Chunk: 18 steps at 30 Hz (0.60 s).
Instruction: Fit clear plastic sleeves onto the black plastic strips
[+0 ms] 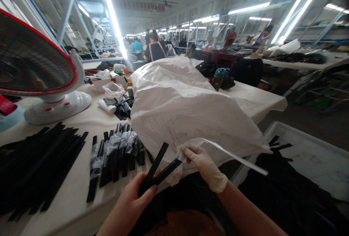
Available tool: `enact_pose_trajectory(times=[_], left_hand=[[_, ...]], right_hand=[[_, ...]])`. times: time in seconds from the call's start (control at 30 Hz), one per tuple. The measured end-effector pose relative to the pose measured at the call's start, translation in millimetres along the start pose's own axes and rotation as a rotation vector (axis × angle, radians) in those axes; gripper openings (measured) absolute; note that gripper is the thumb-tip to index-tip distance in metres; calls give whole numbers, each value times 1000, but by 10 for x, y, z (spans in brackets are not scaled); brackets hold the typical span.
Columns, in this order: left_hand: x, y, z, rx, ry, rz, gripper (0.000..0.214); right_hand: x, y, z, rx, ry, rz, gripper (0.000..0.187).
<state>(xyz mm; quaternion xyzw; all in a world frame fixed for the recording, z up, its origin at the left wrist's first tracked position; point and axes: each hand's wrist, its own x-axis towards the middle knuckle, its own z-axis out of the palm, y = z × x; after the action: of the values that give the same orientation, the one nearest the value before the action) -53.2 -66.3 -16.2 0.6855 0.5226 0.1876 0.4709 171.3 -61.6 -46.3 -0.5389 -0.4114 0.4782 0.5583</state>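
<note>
My bare left hand (137, 196) is closed around black strips (159, 161), whose far ends fan apart above my thumb. On my right hand (203, 165) is a pale thin glove, and its fingers pinch a thin white strip (237, 156) that trails off to the right. The gloved fingertips are close to the end of one black strip; whether they touch it I cannot tell. Just behind both hands, a large white plastic sack (188, 116) bulges over the table. Left of my hands lie bundles of black strips (117, 152) wrapped in clear film.
A red-rimmed fan (58, 107) stands at the left of the table (73, 188). Loose black strips (46, 163) are piled below it. At the right, a pale bin (313, 152) holds black pieces. People (155, 49) and more tables are in the background.
</note>
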Motion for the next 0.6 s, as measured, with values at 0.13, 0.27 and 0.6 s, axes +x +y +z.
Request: enact_pose_trajectory(times=[0.13, 0.27, 0.6], left_hand=[[-30, -24, -10, -48, -23, -18, 26], [-34, -76, -36, -33, -46, -35, 30], [-32, -125, -52, -13, -59, -23, 27]], right_hand=[[12, 31, 9, -4, 25, 40, 41], [9, 52, 44, 47, 66, 60, 43], [9, 80, 62, 116, 35, 105, 42]])
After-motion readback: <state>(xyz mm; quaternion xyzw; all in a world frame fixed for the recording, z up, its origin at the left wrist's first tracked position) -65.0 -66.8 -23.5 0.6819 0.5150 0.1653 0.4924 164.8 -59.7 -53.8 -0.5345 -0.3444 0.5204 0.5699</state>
